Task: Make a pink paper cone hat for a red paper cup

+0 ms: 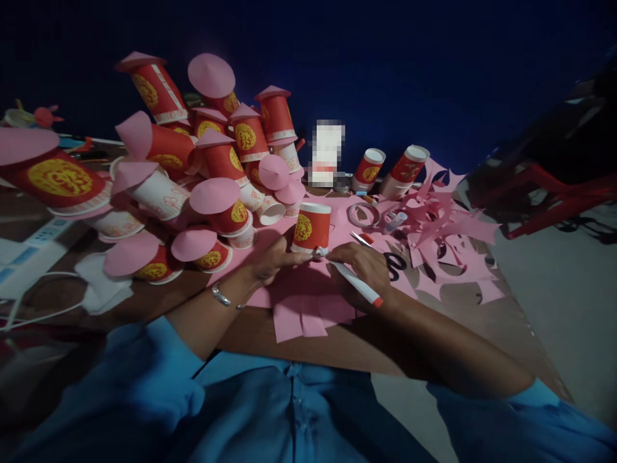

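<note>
A red paper cup with a yellow emblem (312, 228) stands upside down or upright, I cannot tell which, on pink paper (289, 283) at the middle. My left hand (274, 260) is closed at the cup's lower left edge, its fingertips near a small object at the base, too small to name. From the right, my right hand (359, 270) meets it there, closed round a white pen-like tool with an orange end (359, 285). Scissors with black handles (396, 265) lie just right of that hand.
Many red and white cups with pink cone tops (219, 202) are heaped at the left. Two red cups (369, 170) stand behind. Pink paper scraps (434, 215), a tape roll (364, 215) and a glue stick (396, 222) lie at the right. A white power strip (36, 254) is far left.
</note>
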`<state>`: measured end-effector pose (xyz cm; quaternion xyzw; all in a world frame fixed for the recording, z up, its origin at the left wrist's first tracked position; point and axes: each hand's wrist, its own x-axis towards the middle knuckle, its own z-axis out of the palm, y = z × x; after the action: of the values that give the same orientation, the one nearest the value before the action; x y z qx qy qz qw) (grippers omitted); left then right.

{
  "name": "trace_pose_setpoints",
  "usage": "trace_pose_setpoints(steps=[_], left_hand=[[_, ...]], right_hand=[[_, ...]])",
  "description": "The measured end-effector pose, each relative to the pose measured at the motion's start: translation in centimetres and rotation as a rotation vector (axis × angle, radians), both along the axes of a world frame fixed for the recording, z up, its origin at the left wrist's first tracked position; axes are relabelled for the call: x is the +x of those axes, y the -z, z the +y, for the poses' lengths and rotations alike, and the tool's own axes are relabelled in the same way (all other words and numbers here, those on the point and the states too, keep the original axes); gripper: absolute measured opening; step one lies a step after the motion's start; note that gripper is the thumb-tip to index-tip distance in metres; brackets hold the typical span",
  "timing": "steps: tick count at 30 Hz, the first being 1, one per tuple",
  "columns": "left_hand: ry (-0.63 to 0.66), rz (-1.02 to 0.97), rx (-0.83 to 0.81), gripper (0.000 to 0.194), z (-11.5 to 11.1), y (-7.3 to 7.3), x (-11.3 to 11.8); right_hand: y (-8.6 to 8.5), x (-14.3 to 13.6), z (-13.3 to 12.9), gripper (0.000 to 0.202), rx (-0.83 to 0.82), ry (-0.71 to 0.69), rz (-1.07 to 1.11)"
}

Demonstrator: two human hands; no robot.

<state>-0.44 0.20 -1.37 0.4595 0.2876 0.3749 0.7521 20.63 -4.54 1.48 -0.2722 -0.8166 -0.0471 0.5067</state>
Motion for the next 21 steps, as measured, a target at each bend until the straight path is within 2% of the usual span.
trace_pose_setpoints(steps=[5, 14, 21], left_hand=[[-0.002, -0.017, -0.039, 0.082, -0.13, -0.19, 0.1], [-0.011, -0.021, 0.014, 0.071, -0.15, -0.54, 0.14], [-0.013, 0.033, 0.019, 0.071, -0.21, -0.44, 0.05]], right_hand=[[0.12, 0.0, 0.06, 0.012, -0.005, 0.005, 0.002], [-0.15, -0.2, -0.03, 0.009, 0.032, 0.048, -0.002], [0.06, -0.21, -0.07, 0.008, 0.011, 0.032, -0.004]])
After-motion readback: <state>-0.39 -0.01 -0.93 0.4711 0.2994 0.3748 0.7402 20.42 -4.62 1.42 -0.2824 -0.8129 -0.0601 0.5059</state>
